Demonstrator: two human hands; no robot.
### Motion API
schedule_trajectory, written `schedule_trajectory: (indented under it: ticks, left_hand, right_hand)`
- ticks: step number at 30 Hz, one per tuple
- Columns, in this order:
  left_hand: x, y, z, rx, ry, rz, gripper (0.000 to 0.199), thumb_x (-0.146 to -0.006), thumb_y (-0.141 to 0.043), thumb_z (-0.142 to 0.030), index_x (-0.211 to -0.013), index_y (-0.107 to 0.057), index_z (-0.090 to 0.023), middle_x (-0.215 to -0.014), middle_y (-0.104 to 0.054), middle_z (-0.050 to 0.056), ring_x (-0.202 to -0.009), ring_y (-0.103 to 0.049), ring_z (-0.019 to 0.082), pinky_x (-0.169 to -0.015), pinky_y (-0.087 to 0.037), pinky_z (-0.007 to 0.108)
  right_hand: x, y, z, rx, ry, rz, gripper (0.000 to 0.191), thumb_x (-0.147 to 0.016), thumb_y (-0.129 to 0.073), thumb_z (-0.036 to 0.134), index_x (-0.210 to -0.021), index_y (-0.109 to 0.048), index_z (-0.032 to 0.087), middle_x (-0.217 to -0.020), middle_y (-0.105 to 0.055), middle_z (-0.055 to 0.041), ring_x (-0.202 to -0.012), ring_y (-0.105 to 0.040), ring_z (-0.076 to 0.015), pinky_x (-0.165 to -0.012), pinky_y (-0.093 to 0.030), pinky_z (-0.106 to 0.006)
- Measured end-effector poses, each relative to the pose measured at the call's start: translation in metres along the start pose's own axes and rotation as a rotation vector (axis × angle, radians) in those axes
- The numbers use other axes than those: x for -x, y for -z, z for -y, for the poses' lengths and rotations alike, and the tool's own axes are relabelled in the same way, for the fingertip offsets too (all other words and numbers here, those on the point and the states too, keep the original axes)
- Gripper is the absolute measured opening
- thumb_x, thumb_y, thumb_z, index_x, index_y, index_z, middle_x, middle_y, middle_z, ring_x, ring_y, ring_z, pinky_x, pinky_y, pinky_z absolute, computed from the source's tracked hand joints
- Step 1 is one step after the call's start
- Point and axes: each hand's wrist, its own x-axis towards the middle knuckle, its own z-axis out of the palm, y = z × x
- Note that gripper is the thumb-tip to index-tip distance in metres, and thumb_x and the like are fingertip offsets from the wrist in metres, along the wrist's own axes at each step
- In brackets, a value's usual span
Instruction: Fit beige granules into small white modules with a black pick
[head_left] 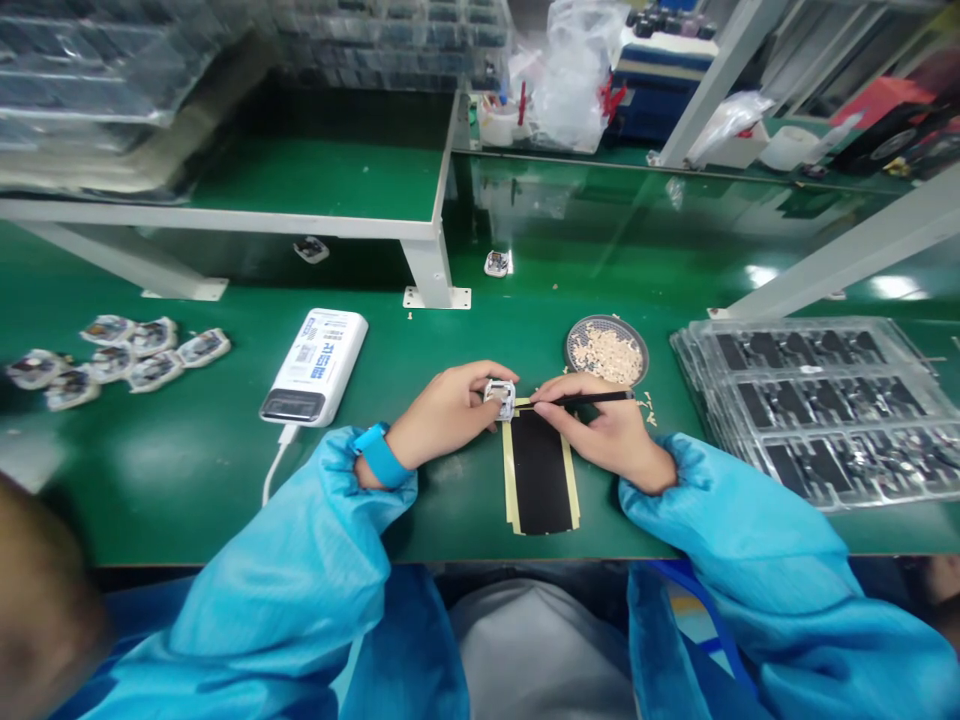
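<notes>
My left hand [450,408] grips a small white square part [500,399] between thumb and fingers, just above a black pad [541,475] edged with yellow tape. From the right, my right hand [604,425] holds black tweezers [589,398], whose tips are close to the white part's right side. Whether the tips hold anything is too small to tell. Behind my right hand sits a round dish [642,345] of small beige pieces, some of which lie scattered on the green table beside it.
A white power bank [319,365] with a cable stands left of my left hand. Several similar white parts [112,362] lie at the far left. Stacked clear trays [825,400] occupy the right. A metal shelf leg [429,270] and another white part [496,263] are behind.
</notes>
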Motion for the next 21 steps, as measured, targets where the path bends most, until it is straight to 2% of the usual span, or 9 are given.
schedule_trajectory:
  ticks: [5, 11, 13, 15, 17, 18, 21]
  left_hand:
    - [-0.002, 0.001, -0.010, 0.138, 0.047, -0.017, 0.035, -0.080, -0.065, -0.018, -0.115, -0.066, -0.014, -0.094, -0.072, 0.008, -0.075, -0.069, 0.016, -0.064, -0.060, 0.027]
    - [-0.002, 0.001, -0.016, 0.189, 0.073, 0.009, 0.041, -0.078, -0.072, -0.027, -0.115, -0.066, -0.011, -0.094, -0.073, 0.009, -0.080, -0.070, 0.017, -0.070, -0.059, 0.027]
    - [0.000, 0.002, -0.018, 0.160, 0.073, -0.005, 0.045, -0.077, -0.074, -0.034, -0.116, -0.065, -0.013, -0.095, -0.073, 0.009, -0.078, -0.069, 0.017, -0.070, -0.058, 0.025]
    - [0.002, 0.005, -0.021, 0.089, 0.087, -0.035, 0.050, -0.077, -0.075, -0.040, -0.120, -0.063, -0.016, -0.094, -0.074, 0.007, -0.073, -0.068, 0.015, -0.061, -0.052, 0.022]
    - [0.000, 0.008, -0.024, 0.030, 0.103, -0.070, 0.054, -0.074, -0.077, -0.047, -0.119, -0.062, -0.021, -0.090, -0.074, 0.005, -0.071, -0.067, 0.016, -0.052, -0.043, 0.019]
    - [0.000, 0.009, -0.025, 0.033, 0.116, -0.065, 0.054, -0.073, -0.077, -0.050, -0.117, -0.060, -0.024, -0.088, -0.073, 0.003, -0.070, -0.066, 0.017, -0.052, -0.043, 0.020]
    - [-0.001, 0.009, -0.029, 0.068, 0.122, -0.073, 0.052, -0.070, -0.078, -0.056, -0.106, -0.054, -0.028, -0.082, -0.073, -0.001, -0.062, -0.061, 0.016, -0.054, -0.045, 0.025]
  right_hand:
    - [-0.003, 0.013, 0.001, -0.201, -0.089, 0.115, 0.007, -0.087, -0.072, 0.024, -0.090, -0.069, 0.019, -0.100, -0.074, -0.0067, -0.095, -0.071, -0.0190, -0.088, -0.058, -0.038]
    - [-0.009, 0.024, -0.005, -0.294, -0.173, 0.170, 0.012, -0.085, -0.074, 0.027, -0.088, -0.068, 0.016, -0.101, -0.074, -0.0082, -0.098, -0.070, -0.0194, -0.093, -0.056, -0.039]
    - [-0.009, 0.025, -0.001, -0.322, -0.221, 0.189, 0.019, -0.084, -0.075, 0.033, -0.089, -0.067, 0.016, -0.100, -0.074, -0.0088, -0.095, -0.071, -0.0189, -0.089, -0.057, -0.036]
    - [-0.008, 0.030, 0.007, -0.386, -0.261, 0.182, 0.029, -0.084, -0.074, 0.043, -0.091, -0.065, 0.015, -0.097, -0.073, -0.0084, -0.087, -0.070, -0.0173, -0.081, -0.058, -0.033]
    - [-0.007, 0.042, 0.020, -0.447, -0.238, 0.146, 0.039, -0.091, -0.062, 0.054, -0.085, -0.061, 0.016, -0.095, -0.073, -0.0083, -0.084, -0.069, -0.0165, -0.078, -0.058, -0.033]
    - [-0.006, 0.051, 0.028, -0.438, -0.215, 0.119, 0.044, -0.094, -0.055, 0.057, -0.080, -0.057, 0.016, -0.093, -0.072, -0.0081, -0.084, -0.069, -0.0162, -0.079, -0.058, -0.033]
    - [0.006, 0.096, 0.052, -0.208, -0.182, -0.040, 0.048, -0.100, -0.042, 0.057, -0.073, -0.051, 0.018, -0.073, -0.064, -0.0025, -0.070, -0.062, -0.0133, -0.072, -0.054, -0.030]
